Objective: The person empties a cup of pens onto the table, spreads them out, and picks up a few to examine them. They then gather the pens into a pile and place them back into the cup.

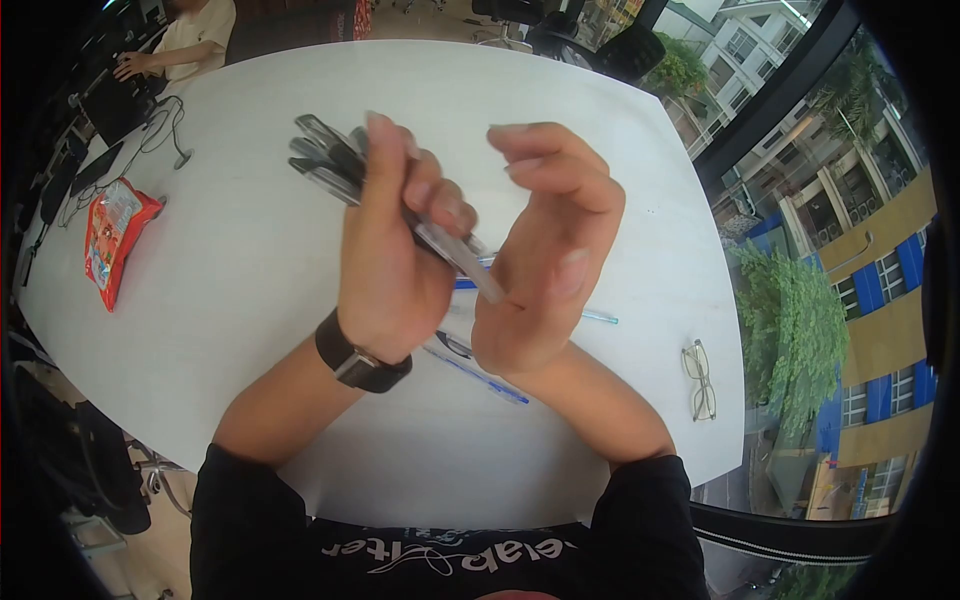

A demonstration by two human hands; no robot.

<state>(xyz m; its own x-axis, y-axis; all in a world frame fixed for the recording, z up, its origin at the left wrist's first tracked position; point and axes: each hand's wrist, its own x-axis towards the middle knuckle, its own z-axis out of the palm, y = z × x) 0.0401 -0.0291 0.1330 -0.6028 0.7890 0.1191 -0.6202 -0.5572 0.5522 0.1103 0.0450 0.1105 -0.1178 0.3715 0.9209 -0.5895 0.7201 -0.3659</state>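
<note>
My left hand [395,230], with a dark watch on its wrist, is wrapped round a bundle of pens [335,160] with clear barrels and dark caps. The capped ends stick out to the upper left, and the other ends point down right toward my right palm. My right hand [550,230] is raised beside it, fingers apart and slightly curled, the pen ends right at its palm. Below the hands, several blue pens [490,382] lie on the white table [270,270], partly hidden by my hands. A light teal pen [600,317] shows past my right wrist.
A red snack bag [115,240] lies at the left of the table, near black cables [165,130]. Eyeglasses [700,380] rest near the right edge, beside the window. Another person [190,45] sits at the far left by a computer. Office chairs [600,45] stand behind the table.
</note>
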